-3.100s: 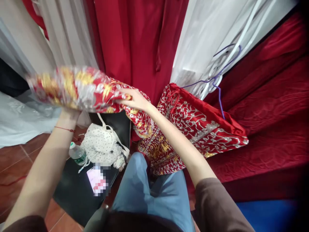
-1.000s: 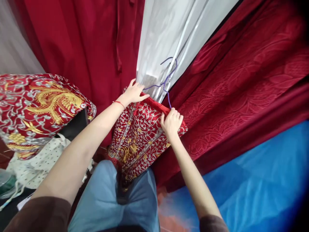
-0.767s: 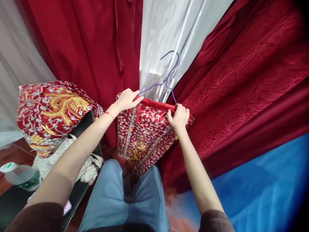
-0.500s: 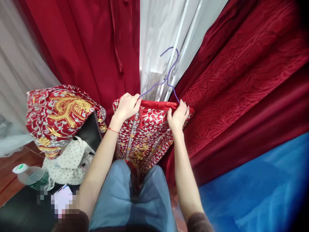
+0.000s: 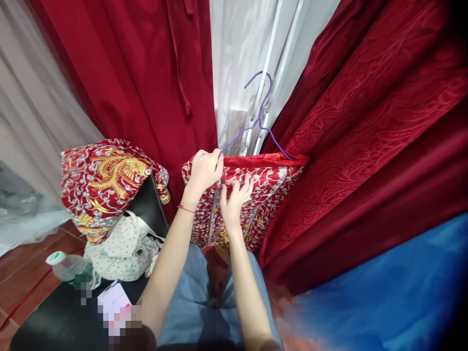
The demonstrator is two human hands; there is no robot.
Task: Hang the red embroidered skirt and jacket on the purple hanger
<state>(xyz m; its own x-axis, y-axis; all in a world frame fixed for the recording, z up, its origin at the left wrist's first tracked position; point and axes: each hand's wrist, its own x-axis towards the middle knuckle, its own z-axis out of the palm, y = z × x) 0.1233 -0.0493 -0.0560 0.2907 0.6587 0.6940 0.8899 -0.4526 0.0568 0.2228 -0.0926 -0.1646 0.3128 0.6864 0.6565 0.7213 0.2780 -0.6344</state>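
A red garment (image 5: 268,187) with silver and gold embroidery hangs folded over a purple wire hanger (image 5: 260,119) in front of my knees. My left hand (image 5: 204,168) grips its top left edge, where the hanger's arm enters the fabric. My right hand (image 5: 234,197) lies just below and right of it, fingers spread flat on the embroidered front, holding nothing. A second embroidered red piece (image 5: 106,180) with a gold phoenix lies draped over a black chair back at the left.
Red satin drapes (image 5: 146,73), white fabric (image 5: 241,58) and dark red brocade (image 5: 365,122) hang close around. A polka-dot bag (image 5: 120,248), a water bottle (image 5: 66,265) and a phone (image 5: 111,307) rest on the black seat (image 5: 54,321). Blue sheeting (image 5: 383,292) covers the lower right.
The embroidered piece I held earlier now lies on the chair. My right hand left the garment's top right edge and moved left onto its front; my left hand keeps its grip.
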